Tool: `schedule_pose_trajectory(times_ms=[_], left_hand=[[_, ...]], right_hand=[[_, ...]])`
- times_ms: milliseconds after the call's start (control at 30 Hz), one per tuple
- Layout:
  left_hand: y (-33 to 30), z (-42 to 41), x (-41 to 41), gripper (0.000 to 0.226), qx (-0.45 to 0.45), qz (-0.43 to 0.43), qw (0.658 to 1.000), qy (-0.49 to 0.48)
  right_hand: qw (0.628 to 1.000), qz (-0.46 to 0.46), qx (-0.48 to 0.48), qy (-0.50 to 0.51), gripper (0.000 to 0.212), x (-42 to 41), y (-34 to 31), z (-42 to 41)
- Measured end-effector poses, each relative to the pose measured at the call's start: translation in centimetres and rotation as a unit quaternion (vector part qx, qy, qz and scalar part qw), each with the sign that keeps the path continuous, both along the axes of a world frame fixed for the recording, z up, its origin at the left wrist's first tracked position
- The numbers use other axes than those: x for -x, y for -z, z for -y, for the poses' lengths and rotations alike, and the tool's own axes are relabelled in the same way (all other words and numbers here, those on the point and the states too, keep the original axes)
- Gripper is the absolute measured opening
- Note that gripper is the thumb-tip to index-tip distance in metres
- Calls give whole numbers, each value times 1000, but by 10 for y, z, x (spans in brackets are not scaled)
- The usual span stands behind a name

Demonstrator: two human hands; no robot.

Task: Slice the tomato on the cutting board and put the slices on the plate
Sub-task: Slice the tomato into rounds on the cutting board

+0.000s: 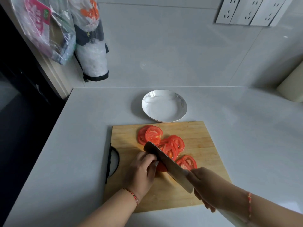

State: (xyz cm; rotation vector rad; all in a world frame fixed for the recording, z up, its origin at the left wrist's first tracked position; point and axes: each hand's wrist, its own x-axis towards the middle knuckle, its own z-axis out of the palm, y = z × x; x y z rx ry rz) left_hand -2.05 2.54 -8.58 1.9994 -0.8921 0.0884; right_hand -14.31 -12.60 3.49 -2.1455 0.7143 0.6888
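A wooden cutting board (201,141) lies on the white counter. Several red tomato slices (153,135) are spread over its middle. My left hand (141,171) pins down the last small piece of tomato (161,167), mostly hidden under my fingers and the blade. My right hand (205,185) grips the handle of a wide cleaver (170,164), whose blade stands against the tomato piece right beside my left fingertips. A white marbled plate (164,106) sits just behind the board with nothing on it.
Plastic bags (49,30) and a bagged roll (91,59) hang at the left of the tiled wall. Wall sockets (250,10) sit at top right. A pale cylinder (293,86) stands at the right edge. The counter drops off at the left.
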Motion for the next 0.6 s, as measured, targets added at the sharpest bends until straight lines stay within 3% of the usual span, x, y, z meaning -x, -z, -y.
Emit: schedule_pose_trajectory(times_ms=[333, 533, 600], left_hand=[[0, -3, 3, 13, 1, 19, 1000, 7], [-1, -5, 4, 14, -1, 18, 1000, 4], [-1, -5, 4, 15, 4, 18, 1000, 8]], right_hand=[[988, 132, 64, -48, 38, -30, 21, -21], [996, 87, -27, 1, 30, -32, 21, -17], [996, 78, -42, 26, 44, -34, 23, -13]])
